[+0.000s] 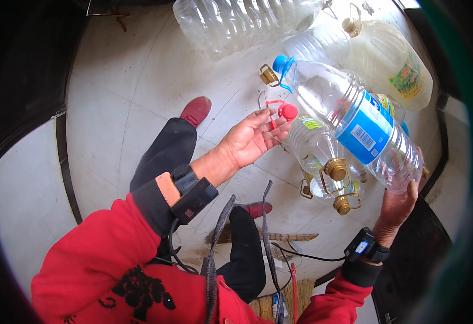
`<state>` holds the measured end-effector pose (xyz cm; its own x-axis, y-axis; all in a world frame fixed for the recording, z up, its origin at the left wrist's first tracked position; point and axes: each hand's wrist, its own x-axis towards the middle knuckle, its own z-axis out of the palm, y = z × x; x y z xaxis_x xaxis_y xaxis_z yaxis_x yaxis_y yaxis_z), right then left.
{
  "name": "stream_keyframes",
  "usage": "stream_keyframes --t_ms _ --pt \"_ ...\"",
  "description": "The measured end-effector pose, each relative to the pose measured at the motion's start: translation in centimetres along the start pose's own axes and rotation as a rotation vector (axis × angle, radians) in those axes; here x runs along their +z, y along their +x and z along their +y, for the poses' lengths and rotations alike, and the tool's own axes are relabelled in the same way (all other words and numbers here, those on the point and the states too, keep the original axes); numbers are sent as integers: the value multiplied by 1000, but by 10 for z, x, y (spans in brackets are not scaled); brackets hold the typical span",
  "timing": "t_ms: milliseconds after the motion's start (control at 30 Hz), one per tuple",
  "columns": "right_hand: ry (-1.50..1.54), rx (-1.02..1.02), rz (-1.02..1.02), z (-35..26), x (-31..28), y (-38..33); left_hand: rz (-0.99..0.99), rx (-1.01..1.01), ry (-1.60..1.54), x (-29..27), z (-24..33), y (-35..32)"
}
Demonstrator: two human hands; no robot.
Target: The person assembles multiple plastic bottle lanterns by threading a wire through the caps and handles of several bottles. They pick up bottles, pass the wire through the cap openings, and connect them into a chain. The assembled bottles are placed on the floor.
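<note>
My right hand [401,202] grips the base of a large clear plastic bottle [322,83], which has a blue label and a blue cap with a carry handle. The bottle is tilted, its cap end toward the upper left. My left hand [252,137] pinches a red plastic handle [271,114] between thumb and fingers, beside a red cap [287,111]. Whether that cap sits on a bottle is hard to make out. Under the blue-labelled bottle lie several clear bottles with gold caps [335,169] and handles, partly hidden by it.
At the far side lie a big ribbed clear bottle [236,27] and a cloudy bottle [393,59] with a green label. Near my red shoes [196,110] are a curved wooden strip [290,236] and a straw broom [301,297]. Straps and a cable hang in front of me.
</note>
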<state>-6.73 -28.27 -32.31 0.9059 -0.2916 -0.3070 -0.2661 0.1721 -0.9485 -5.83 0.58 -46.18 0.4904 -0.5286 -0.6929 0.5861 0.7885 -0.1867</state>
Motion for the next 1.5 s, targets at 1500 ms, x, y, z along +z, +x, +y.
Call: stream_keyframes --t_ms 1500 --pt "-1094 -467 -440 104 172 -5 -166 331 209 32 34 -8"
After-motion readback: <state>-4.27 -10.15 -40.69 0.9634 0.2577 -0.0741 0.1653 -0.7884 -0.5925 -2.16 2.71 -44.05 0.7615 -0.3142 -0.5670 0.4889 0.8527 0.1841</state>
